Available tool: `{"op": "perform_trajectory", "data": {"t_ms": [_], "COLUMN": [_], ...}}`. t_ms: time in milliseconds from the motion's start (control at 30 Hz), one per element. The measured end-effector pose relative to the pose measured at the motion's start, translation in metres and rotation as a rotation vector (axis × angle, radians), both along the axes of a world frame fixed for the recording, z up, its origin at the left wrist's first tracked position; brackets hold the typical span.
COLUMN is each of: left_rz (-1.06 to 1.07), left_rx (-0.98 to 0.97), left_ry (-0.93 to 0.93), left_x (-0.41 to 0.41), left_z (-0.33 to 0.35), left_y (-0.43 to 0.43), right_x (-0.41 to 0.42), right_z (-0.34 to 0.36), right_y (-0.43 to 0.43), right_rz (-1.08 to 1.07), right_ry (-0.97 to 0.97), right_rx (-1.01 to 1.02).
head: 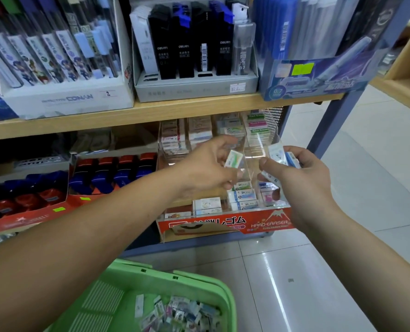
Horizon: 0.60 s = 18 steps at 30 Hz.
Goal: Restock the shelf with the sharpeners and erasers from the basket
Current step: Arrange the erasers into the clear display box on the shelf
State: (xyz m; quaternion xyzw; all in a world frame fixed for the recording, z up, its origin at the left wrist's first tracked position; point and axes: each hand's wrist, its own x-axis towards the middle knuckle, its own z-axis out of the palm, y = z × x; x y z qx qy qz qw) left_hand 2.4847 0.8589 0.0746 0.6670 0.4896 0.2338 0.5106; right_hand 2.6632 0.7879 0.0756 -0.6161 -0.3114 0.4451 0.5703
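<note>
Now left hand (207, 167) pinches one eraser (234, 159), right hand (305, 174) grips spares (278, 153); next, it needs slotting into the display tray (259, 224).

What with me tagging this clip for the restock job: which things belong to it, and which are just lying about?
Job: left hand pinching a green-label eraser; right hand holding an eraser bunch; eraser display tray; green basket with loose packs.
Lying about: black refill boxes; Conan box; blue 0.7 mm box.
</note>
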Motion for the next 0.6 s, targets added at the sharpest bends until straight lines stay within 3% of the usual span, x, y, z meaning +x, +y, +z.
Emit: {"op": "perform_trajectory", "data": {"t_ms": [100,300,367,500,600], "left_rz": [-0.012,-0.030,-0.024,-0.040,-0.037], "left_rx": [0.190,0.546,0.589,0.470,0.431], "left_ry": [0.235,0.514,0.488,0.305,0.289], "left_x": [0.010,0.021,0.015,0.009,0.009], "left_z": [0.000,-0.008,-0.016,-0.029,-0.029], "left_y": [0.002,-0.005,-0.009,-0.009,-0.004], "right_x": [0.007,0.013,0.014,0.013,0.011], "right_z": [-0.003,-0.009,-0.009,-0.009,-0.009], "right_y": [-0.002,-0.002,-0.001,-0.001,-0.002], "right_rz": [-0.014,-0.018,-0.024,-0.020,-0.017], "right_ry": [-0.012,0.007,0.016,0.016,0.018], "right_rx": [0.006,-0.006,-0.014,-0.015,-0.011]}}
